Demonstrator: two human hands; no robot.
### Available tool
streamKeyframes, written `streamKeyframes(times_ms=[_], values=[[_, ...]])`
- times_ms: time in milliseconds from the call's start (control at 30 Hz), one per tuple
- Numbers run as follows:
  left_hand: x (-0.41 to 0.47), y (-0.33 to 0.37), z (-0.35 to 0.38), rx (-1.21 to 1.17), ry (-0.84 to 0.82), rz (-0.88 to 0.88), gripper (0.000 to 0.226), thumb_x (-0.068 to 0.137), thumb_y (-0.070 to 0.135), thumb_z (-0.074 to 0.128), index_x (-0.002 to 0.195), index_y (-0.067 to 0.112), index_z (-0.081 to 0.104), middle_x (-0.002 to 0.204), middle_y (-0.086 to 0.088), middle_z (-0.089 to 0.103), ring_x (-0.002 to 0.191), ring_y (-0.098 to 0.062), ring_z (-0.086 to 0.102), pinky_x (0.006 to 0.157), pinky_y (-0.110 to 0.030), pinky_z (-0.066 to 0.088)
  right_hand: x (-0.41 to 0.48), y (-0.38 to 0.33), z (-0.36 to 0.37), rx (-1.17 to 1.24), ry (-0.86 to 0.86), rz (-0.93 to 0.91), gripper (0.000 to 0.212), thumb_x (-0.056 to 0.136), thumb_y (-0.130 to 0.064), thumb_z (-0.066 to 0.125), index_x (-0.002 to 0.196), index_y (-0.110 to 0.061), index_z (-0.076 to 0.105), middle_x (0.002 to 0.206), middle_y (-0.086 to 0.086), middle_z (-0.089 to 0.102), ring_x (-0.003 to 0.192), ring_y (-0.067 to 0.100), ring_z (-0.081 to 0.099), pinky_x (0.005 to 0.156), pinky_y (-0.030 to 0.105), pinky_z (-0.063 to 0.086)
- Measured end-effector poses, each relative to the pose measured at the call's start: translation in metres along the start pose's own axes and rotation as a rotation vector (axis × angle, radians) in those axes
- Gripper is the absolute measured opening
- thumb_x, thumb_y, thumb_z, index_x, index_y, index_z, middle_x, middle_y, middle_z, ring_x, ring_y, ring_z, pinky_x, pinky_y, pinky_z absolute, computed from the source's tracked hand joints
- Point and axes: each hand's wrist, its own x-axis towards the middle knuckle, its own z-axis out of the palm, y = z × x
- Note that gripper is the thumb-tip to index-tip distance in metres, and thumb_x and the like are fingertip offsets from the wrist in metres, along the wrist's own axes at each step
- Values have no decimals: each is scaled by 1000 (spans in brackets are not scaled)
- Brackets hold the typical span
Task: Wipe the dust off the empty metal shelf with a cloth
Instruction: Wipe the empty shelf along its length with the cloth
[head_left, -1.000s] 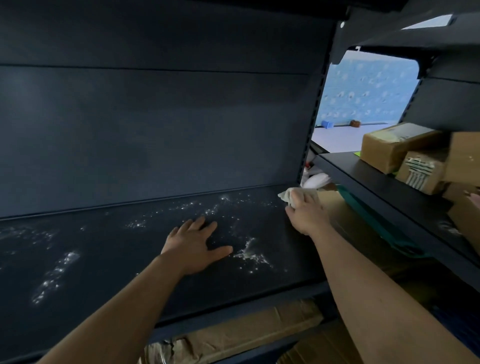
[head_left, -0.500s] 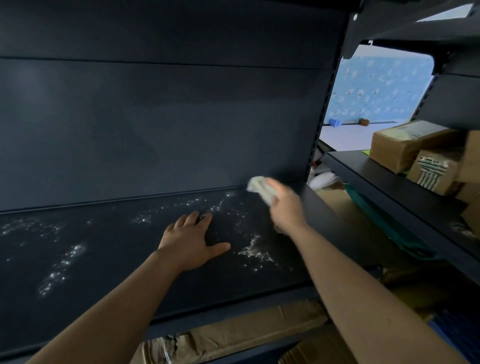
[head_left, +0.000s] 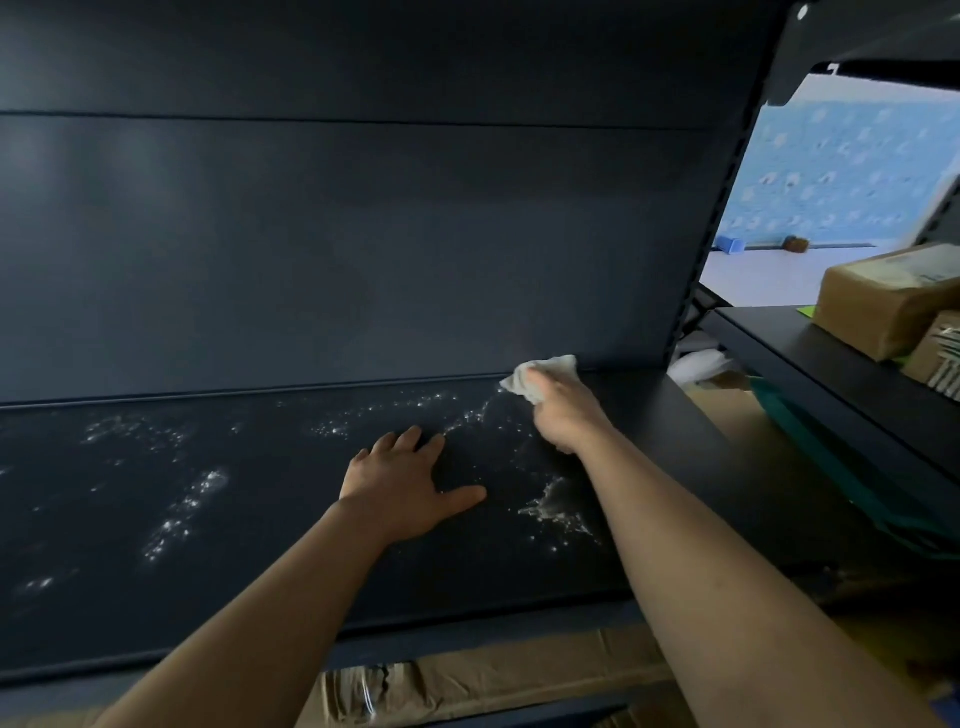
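Observation:
The dark metal shelf (head_left: 260, 571) spreads across the lower half of the view, speckled with white dust in patches at the left, middle and front right. My right hand (head_left: 569, 415) grips a crumpled white cloth (head_left: 545, 374) and holds it against the shelf near the back edge, right of centre. My left hand (head_left: 405, 488) lies flat on the shelf with fingers spread, just left of the right arm. A dust patch (head_left: 558, 512) sits between the two arms.
The shelf's dark back panel (head_left: 363, 234) rises behind. A slotted upright (head_left: 711, 234) bounds the right end. A neighbouring shelf (head_left: 831, 374) at right carries cardboard boxes (head_left: 883, 301). Flattened cardboard (head_left: 467, 680) lies below the front edge.
My right hand carried the cloth from the shelf's right end leftward and now holds it down at the back edge. The left hand stayed flat in place.

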Motion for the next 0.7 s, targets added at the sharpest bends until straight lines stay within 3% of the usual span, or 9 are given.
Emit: streamKeyframes(times_ms=[133,200,267,433,700], values=[[-3,1,-3,-26,22,-7,92,74,81,38,148,29,21,158,3,18,144,-22,19,114,-42,26,-10,-25,11,95,-164,-121,47,95,-14,41,135,-38,44,143,-1,43,109,26,57,75,24,38],[-7,1,-6,-23,63,-9,89,75,79,40,146,27,26,156,3,25,142,-21,25,113,-41,29,-18,-18,7,206,-203,-122,46,96,-20,41,138,-41,41,138,2,50,95,25,60,71,25,40],[-14,4,-7,-8,96,2,88,77,78,40,146,25,28,154,3,28,141,-21,28,113,-40,28,-26,2,-3,252,-146,-77,45,97,-24,41,136,-45,40,132,6,52,83,21,56,69,27,40],[-33,11,1,-5,53,32,85,80,75,38,147,25,26,156,3,25,141,-21,28,113,-39,27,-49,70,-31,91,-7,103,47,98,-20,41,141,-39,36,140,9,47,117,29,52,89,33,39],[-58,-3,9,-8,77,46,82,82,74,35,147,26,26,157,3,22,142,-22,26,113,-40,27,-117,112,-50,-47,146,233,49,95,-16,44,142,-27,37,139,10,46,116,31,51,93,40,44]])
